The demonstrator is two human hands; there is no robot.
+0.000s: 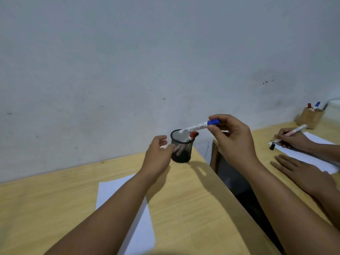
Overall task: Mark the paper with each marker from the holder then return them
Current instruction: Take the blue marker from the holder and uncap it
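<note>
A black mesh holder stands on the wooden table near the wall. My right hand pinches the blue cap end of a white marker, whose other end points down over the holder's rim. A red-capped marker leans inside the holder. My left hand touches the holder's left side with its fingers curled against the mesh. A white sheet of paper lies on the table in front of me, partly covered by my left forearm.
A gap separates my table from a second table on the right. There another person's hands write with a marker on a sheet, beside a black cap. A wooden cup with markers stands behind. A grey wall rises close behind.
</note>
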